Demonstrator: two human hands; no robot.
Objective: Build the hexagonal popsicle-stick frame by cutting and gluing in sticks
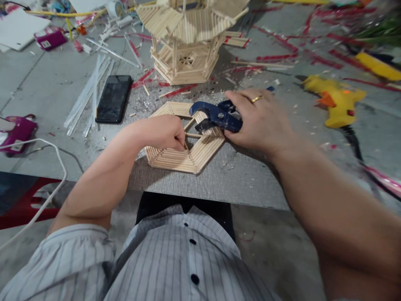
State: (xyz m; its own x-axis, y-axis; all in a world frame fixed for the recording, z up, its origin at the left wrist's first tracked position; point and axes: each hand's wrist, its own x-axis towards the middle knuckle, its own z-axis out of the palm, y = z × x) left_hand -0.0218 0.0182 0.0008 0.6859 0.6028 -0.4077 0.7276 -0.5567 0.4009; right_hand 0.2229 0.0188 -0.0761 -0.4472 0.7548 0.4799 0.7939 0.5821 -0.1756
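"Starting with the right hand [260,121], what is its state?"

"Grasping. It is closed about the handles of a dark blue cutter [216,116], a gold ring [257,98] on one finger. The cutter's curved head points left, over the inner edge of a hexagonal stick frame [205,152]. Whether the blades bite on a stick cannot be told."

"And the left hand [171,133]?"

"Fingers curled inward, the hand lying over the left part of the frame, its fingertips at the central opening. I cannot tell whether they pinch a spoke."

"Position of the frame?"

"Flat on the grey table [250,175], close to the front edge, near the middle of the part in view. Its sides are rows of pale sticks, with thin spokes across the opening."

"Items further out?"

"Left of the frame, a black phone [113,99], with clear sticks [86,90] just beside it. Beyond the frame, away from the front edge, a roofed stick model [194,27] stands upright."

"On the right?"

"A yellow glue gun [340,94] lies on its side, its black cord running toward the front edge. Red strips [277,57] are scattered behind it. At far left, a white cable [65,169] hangs over the front edge."
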